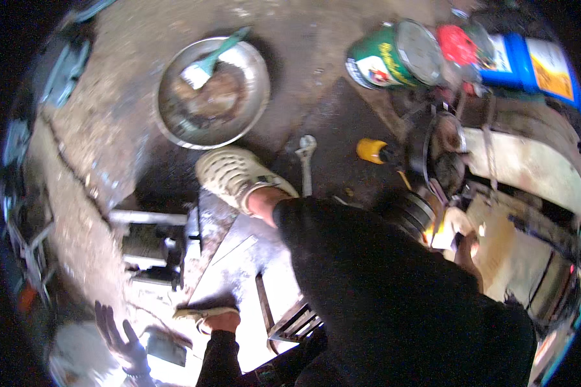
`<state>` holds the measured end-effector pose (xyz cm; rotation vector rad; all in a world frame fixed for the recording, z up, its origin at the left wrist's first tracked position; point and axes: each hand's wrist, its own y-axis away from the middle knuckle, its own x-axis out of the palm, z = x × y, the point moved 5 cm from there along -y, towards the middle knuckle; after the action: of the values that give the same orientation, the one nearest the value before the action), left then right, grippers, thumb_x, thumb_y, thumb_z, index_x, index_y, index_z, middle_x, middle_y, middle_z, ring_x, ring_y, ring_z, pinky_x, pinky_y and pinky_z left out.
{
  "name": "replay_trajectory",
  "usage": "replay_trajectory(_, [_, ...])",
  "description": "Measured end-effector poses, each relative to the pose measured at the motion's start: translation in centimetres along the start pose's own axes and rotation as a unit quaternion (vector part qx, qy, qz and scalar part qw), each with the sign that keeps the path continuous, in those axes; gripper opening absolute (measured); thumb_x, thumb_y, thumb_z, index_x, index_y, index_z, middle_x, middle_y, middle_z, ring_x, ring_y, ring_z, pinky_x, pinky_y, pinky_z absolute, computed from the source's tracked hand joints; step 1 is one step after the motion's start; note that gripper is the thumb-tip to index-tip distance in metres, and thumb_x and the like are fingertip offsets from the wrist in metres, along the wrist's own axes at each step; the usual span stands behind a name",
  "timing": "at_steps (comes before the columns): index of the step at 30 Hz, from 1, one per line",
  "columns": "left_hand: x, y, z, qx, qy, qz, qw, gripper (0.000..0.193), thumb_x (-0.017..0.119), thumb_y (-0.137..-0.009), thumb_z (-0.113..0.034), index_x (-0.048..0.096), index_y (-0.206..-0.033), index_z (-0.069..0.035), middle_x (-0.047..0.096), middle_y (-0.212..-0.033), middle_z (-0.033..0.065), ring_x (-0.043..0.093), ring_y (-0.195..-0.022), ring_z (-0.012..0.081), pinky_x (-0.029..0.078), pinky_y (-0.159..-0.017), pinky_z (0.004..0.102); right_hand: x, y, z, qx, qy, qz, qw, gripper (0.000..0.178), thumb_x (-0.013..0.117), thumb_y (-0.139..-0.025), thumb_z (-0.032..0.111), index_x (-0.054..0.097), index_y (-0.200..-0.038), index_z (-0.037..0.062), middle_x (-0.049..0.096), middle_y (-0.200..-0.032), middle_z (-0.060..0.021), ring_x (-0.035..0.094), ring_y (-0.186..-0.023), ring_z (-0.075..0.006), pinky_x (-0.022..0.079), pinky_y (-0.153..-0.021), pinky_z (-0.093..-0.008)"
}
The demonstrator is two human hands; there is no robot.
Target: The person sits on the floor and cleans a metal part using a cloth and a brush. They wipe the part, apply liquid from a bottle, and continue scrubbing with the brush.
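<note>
At the lower left, my left hand (124, 345) is raised with its fingers apart and nothing in it, beside a dark flat rectangular piece (166, 348). On the right, my right hand (468, 248) is bent closed beside a dark ribbed cylindrical part (412, 213). A pale, brightly lit piece (455, 224) shows at its fingers; what the hand grips is blurred. Just beyond lies a round dark metal part (442, 145) of a machine.
A metal basin (262, 106) holds a green-handled brush (206, 68). An adjustable wrench (306, 155) and a yellow-and-black object (371, 150) lie near my beige clog (229, 171). A green tin (394, 55), a red item (456, 44) and a blue container (529, 68) are at the far right.
</note>
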<state>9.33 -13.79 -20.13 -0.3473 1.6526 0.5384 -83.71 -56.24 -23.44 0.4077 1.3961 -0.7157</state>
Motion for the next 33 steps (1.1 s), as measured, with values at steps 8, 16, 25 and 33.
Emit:
replay_trajectory(8, [-1.7,4.1,1.5,-0.067,-0.026,-0.035,0.997,0.048,0.044,-0.102,-0.037,0.045,-0.14,-0.008,0.046,-0.144,0.0196,0.048,-0.128,0.0425,0.044,-0.102,0.0553,2.2,2.7,-3.5,0.093,-0.021,0.147,0.984,0.056,0.054,-0.089,0.054,0.066,-0.11,0.0035,0.069,-0.099,-0.0131,0.066,-0.086,-0.0286,0.053,-0.076,-0.0432])
replay_trajectory(16, [-0.3,9.7,1.7,-0.114,0.025,-0.046,0.992,0.042,0.051,-0.1,-0.022,0.049,-0.138,-0.007,0.045,-0.144,0.0205,0.048,-0.129,0.0411,0.046,-0.101,0.0502,-0.4,0.7,8.2,0.082,0.048,0.445,0.891,0.046,0.05,-0.094,0.046,0.062,-0.115,0.0065,0.066,-0.101,-0.0083,0.063,-0.087,-0.023,0.051,-0.078,-0.0397])
replay_trajectory(25, [5.0,17.7,4.2,-0.27,0.084,-0.149,0.948,0.04,0.049,-0.1,-0.024,0.056,-0.13,0.001,0.048,-0.143,0.0201,0.045,-0.132,0.0386,0.037,-0.109,0.0496,4.9,21.7,50.0,-0.179,-0.178,0.695,0.673,0.038,0.051,-0.098,0.043,0.06,-0.105,0.0073,0.061,-0.087,-0.0072,0.059,-0.074,-0.0176,0.048,-0.063,-0.0316])
replay_trajectory(33, [5.3,18.4,4.1,-0.317,0.184,-0.201,0.908,0.034,0.054,-0.093,-0.008,0.058,-0.126,0.002,0.046,-0.144,0.0204,0.046,-0.131,0.0357,0.036,-0.109,0.0466,11.1,47.2,63.5,-0.255,-0.147,0.848,0.441,0.029,0.059,-0.09,0.029,0.057,-0.112,0.0104,0.06,-0.099,-0.0044,0.056,-0.078,-0.017,0.044,-0.071,-0.033])
